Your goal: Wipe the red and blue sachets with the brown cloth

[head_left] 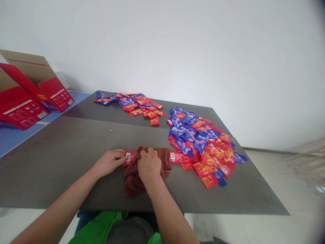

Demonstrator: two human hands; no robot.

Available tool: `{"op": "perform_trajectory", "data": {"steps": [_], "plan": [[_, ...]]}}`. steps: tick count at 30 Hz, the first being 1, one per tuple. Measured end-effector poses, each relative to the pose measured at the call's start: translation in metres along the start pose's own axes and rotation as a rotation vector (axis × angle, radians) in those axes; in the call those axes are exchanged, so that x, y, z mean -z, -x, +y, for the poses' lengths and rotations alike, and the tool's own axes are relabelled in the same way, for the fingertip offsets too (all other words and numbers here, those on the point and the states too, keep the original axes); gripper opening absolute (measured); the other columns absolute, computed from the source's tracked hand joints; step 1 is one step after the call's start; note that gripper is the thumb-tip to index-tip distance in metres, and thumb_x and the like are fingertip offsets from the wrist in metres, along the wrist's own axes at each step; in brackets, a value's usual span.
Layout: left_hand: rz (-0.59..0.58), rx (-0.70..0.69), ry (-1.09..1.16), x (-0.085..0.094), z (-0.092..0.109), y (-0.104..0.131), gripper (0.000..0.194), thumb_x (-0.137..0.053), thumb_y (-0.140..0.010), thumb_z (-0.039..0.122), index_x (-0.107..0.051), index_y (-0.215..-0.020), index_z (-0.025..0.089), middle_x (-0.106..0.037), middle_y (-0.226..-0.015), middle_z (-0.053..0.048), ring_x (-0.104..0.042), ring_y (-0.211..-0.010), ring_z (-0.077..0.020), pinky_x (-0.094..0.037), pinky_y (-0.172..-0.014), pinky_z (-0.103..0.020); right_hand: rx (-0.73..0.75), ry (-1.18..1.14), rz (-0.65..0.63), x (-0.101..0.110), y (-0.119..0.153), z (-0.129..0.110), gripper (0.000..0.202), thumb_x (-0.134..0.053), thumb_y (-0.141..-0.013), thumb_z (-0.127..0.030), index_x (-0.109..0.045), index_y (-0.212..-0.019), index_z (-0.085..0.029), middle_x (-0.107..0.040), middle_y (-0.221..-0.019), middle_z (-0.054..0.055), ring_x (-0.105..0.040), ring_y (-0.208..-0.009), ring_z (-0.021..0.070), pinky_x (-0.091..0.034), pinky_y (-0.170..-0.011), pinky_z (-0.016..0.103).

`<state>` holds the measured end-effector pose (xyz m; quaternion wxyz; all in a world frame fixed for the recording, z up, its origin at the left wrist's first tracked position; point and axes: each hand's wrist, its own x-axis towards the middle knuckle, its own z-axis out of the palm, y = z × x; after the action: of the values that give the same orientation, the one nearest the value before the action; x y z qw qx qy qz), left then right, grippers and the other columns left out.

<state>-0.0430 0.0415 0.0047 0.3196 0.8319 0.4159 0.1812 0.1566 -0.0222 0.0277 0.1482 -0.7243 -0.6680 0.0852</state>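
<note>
Clearly, your right hand (149,166) clutched the brown cloth (134,180) with its fingers bunched, while your left hand (110,163) touched the left end of a red packet (130,157) that lay on the desk (73,142), partly under the cloth; whether those fingertips pinched it, I couldn't tell. The packet seemed light, pliable and probably slick, so its flat end was the safer hold; the cloth looked soft and foldable.

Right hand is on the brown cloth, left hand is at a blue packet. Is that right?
Not quite: the packet at the left hand is red, as the head view shows. The right hand is indeed on the brown cloth.
</note>
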Motion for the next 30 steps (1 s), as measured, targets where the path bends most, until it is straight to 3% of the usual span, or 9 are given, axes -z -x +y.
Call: {"op": "perform_trajectory", "data": {"steps": [4, 10, 14, 17, 24, 27, 30], "plan": [[0.001, -0.004, -0.022, 0.001, 0.001, 0.000, 0.046, -0.050, -0.094, 0.044, -0.057, -0.057, 0.018, -0.060, -0.074, 0.000, -0.058, -0.069, -0.0143, -0.044, -0.068, -0.024, -0.149, 0.075, 0.032, 0.013, 0.016, 0.032, 0.021, -0.052, -0.096, -0.018, -0.070, -0.108, -0.019, -0.063, -0.109, 0.011, -0.058, -0.104, 0.0256, -0.049, -0.081, 0.034], [-0.010, 0.010, -0.063, 0.005, 0.002, 0.000, 0.044, -0.049, -0.093, 0.048, -0.059, -0.060, 0.019, -0.062, -0.073, 0.000, -0.058, -0.070, -0.0154, -0.045, -0.067, -0.024, 0.003, -0.131, 0.052, 0.013, 0.099, 0.039, 0.016, -0.068, -0.084, -0.019, -0.069, -0.097, -0.028, -0.064, -0.108, 0.004, -0.058, -0.102, 0.0228, -0.048, -0.087, 0.033], [-0.021, 0.044, -0.141, 0.001, 0.005, -0.014, 0.045, -0.048, -0.092, 0.048, -0.057, -0.059, 0.019, -0.059, -0.070, 0.000, -0.058, -0.068, -0.0161, -0.043, -0.064, -0.024, 0.031, -0.259, 0.105, 0.007, 0.122, 0.038, 0.024, -0.070, -0.083, -0.020, -0.068, -0.105, -0.030, -0.063, -0.110, 0.003, -0.057, -0.102, 0.0237, -0.048, -0.088, 0.035], [-0.089, 0.012, -0.182, -0.017, 0.023, -0.038, 0.044, -0.048, -0.093, 0.047, -0.060, -0.061, 0.020, -0.060, -0.071, 0.000, -0.058, -0.067, -0.0164, -0.040, -0.063, -0.024, 0.044, -0.298, 0.111, 0.006, 0.118, 0.040, 0.021, -0.068, -0.084, -0.022, -0.068, -0.104, -0.030, -0.064, -0.105, 0.003, -0.057, -0.099, 0.0240, -0.048, -0.084, 0.035], [-0.217, -0.198, -0.420, -0.086, 0.099, -0.108, 0.036, -0.053, -0.086, 0.036, -0.063, -0.055, 0.020, -0.063, -0.068, -0.004, -0.055, -0.062, -0.0162, -0.032, -0.058, -0.028, 0.051, -0.301, 0.190, -0.010, 0.113, 0.040, 0.022, -0.072, -0.077, -0.020, -0.068, -0.096, -0.030, -0.065, -0.101, 0.003, -0.059, -0.089, 0.0241, -0.049, -0.077, 0.037], [-0.350, -0.150, -0.422, -0.096, 0.121, -0.138, 0.034, -0.054, -0.083, 0.037, -0.068, -0.059, 0.019, -0.066, -0.067, -0.007, -0.057, -0.062, -0.0184, -0.032, -0.057, -0.029, 0.038, -0.304, 0.214, -0.015, 0.112, 0.041, 0.022, -0.073, -0.075, -0.020, -0.068, -0.094, -0.031, -0.065, -0.098, 0.003, -0.060, -0.088, 0.0242, -0.050, -0.075, 0.035], [-0.461, -0.122, -0.392, -0.093, 0.130, -0.157, 0.036, -0.055, -0.082, 0.042, -0.072, -0.063, 0.018, -0.065, -0.059, -0.006, -0.056, -0.055, -0.0178, -0.035, -0.054, -0.029, 0.068, -0.299, 0.216, -0.016, 0.111, 0.043, 0.021, -0.071, -0.076, -0.022, -0.068, -0.094, -0.031, -0.065, -0.096, 0.004, -0.061, -0.086, 0.0240, -0.052, -0.074, 0.034]]}}
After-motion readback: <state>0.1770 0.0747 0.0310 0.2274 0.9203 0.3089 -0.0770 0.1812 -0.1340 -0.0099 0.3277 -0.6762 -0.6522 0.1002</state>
